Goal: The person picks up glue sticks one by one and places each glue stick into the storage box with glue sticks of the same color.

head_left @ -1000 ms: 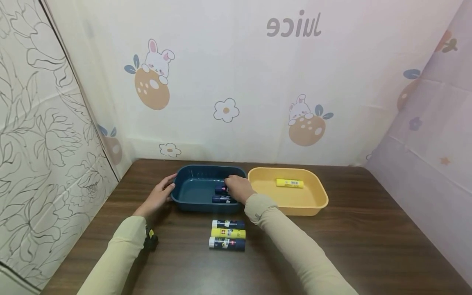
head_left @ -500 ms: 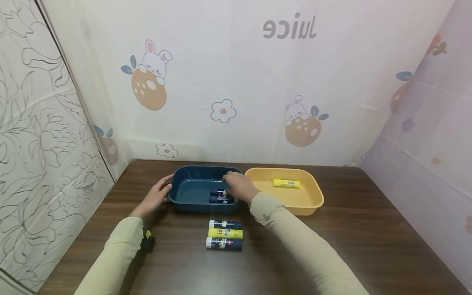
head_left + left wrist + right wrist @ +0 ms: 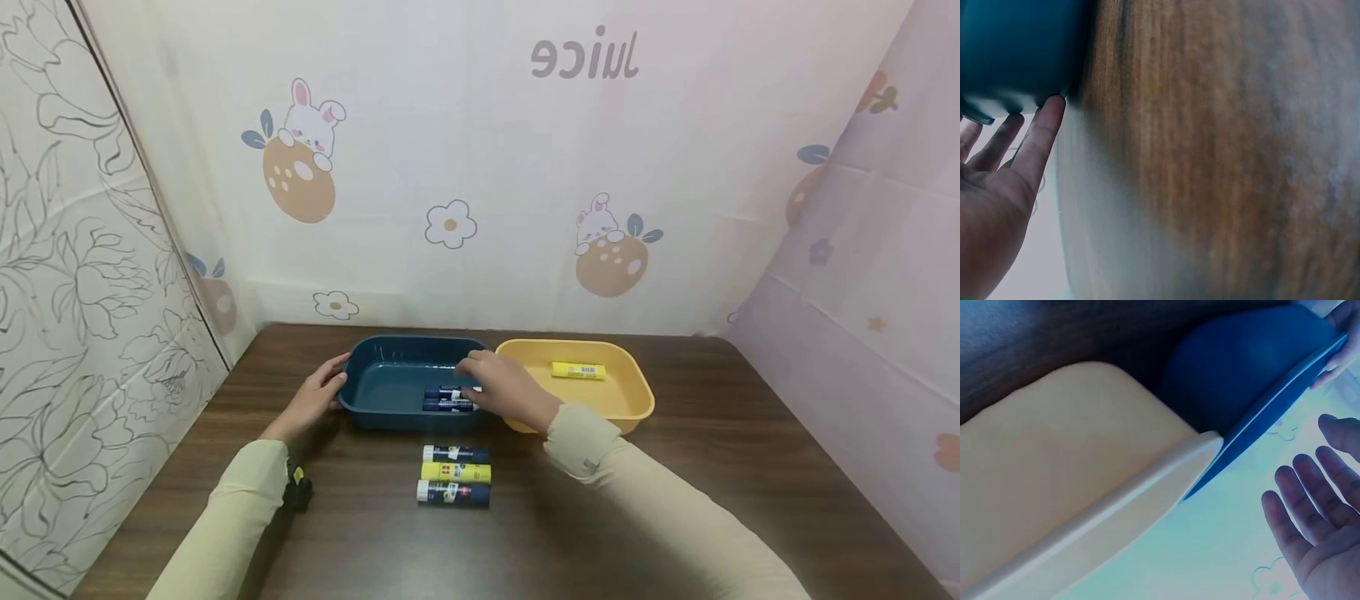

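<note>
My left hand (image 3: 306, 402) rests against the left end of the dark blue tray (image 3: 390, 419), its fingertips touching the outer wall in the left wrist view. Two navy glue sticks (image 3: 442, 406) lie side by side in that tray, toward its right end. Just above their right ends hovers my right hand (image 3: 510, 386), fingers extended and holding nothing, as the right wrist view (image 3: 1322, 512) of that hand confirms. In front of the tray, a navy glue stick (image 3: 455, 454), a yellow glue stick (image 3: 456, 472) and another navy glue stick (image 3: 453, 493) lie in a row.
A yellow tray (image 3: 637, 408) stands right beside the blue one, with one yellow glue stick (image 3: 578, 371) inside. A small black device (image 3: 298, 490) is by my left wrist. Behind the brown wooden table (image 3: 600, 533) hangs a patterned curtain (image 3: 525, 167).
My right hand has let go of the rear navy glue stick in the blue tray and drawn slightly up and right, its fingers opening. My left hand stays at the tray's end.
</note>
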`<state>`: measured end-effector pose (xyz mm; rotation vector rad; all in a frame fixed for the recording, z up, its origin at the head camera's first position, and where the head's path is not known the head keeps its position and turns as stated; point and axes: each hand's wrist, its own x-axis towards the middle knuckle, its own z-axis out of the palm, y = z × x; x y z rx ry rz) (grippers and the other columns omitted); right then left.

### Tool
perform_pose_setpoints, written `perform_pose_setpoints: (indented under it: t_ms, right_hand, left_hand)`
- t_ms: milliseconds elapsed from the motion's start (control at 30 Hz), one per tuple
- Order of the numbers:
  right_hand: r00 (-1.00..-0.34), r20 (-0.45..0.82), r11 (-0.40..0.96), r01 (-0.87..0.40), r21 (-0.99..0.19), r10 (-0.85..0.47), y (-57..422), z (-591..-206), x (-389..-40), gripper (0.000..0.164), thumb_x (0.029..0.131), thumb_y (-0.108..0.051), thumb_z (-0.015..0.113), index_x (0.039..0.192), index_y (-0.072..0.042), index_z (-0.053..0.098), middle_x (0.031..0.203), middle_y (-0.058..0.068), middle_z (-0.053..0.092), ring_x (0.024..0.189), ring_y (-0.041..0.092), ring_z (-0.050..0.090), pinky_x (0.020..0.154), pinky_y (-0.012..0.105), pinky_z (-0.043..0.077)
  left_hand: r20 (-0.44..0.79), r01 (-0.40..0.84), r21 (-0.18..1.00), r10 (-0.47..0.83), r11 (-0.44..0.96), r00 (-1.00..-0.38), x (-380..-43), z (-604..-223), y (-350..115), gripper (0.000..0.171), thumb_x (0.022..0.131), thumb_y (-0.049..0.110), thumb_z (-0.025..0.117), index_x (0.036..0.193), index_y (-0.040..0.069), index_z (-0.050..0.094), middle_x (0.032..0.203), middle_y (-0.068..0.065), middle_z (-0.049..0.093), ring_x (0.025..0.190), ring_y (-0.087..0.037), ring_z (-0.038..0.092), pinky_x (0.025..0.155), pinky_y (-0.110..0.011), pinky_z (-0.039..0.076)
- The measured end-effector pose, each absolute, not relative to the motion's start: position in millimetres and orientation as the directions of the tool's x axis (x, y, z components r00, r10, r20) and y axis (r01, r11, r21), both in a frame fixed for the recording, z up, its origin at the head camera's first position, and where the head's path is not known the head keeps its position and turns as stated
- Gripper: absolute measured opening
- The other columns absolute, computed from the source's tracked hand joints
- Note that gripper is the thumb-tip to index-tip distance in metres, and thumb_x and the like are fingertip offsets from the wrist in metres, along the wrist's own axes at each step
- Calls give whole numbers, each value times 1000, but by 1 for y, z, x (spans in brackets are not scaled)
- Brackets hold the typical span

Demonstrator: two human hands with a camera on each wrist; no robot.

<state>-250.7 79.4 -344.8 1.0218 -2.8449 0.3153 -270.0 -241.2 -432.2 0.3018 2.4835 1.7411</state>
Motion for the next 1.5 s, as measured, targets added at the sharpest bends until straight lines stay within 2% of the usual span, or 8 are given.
perform_pose_setpoints:
  t_ms: [333,567,767,867,1000,1167,1500]
  right_hand:
    - [-689,198,665,-725,-179,-697,85,-344,-212,31,79,-26,66,108,-17,61,100,-3,59,85,6,53,77,20,47]
    - [-643,153,617,-765,-184,-751,83,-355,-189,30,80,-27,64,108,-15,61,100,-5,57,88,4,52,77,20,46]
    - [-642,113,613,-761,-213,-758,81,-372,-174,32,79,-31,64,108,-17,61,97,-6,57,80,2,48,70,16,45]
    - [-641,103,613,-761,-215,-760,80,-380,-169,32,78,-31,65,106,-18,62,95,-5,57,79,2,47,69,16,45]
    - [-638,94,614,-764,-196,-764,80,-388,-165,32,77,-32,66,105,-17,62,94,-6,57,79,2,47,70,17,45]
    - [-640,81,626,-766,-147,-764,79,-396,-161,33,75,-33,67,104,-17,62,91,-7,55,77,3,46,66,17,45]
    - [-624,88,621,-781,-65,-776,75,-407,-157,32,74,-30,69,101,-15,61,90,-5,56,77,5,47,64,19,45]
  left_hand:
    - [36,112,934,223,338,-974,-270,-430,-241,46,97,23,32,140,12,20,137,-24,24,117,-40,36,80,-43,46]
    - [24,101,931,217,350,-976,-270,-431,-242,46,97,24,33,140,13,20,137,-24,25,116,-39,37,80,-43,46]
    - [35,111,939,229,325,-973,-269,-431,-241,47,97,24,33,140,12,20,137,-24,24,117,-40,35,80,-44,46]
    - [27,101,944,231,314,-972,-262,-420,-236,47,97,20,33,140,9,19,137,-26,23,117,-42,34,80,-46,45]
    - [19,91,948,231,305,-973,-261,-417,-235,46,97,17,32,140,7,19,137,-27,23,117,-43,34,81,-47,45]
    - [41,113,942,227,315,-973,-269,-430,-240,47,97,22,33,140,11,20,137,-24,25,117,-40,36,79,-42,47]
    - [39,113,939,223,326,-974,-268,-430,-240,47,97,23,33,140,12,20,137,-25,24,117,-40,36,80,-44,46]
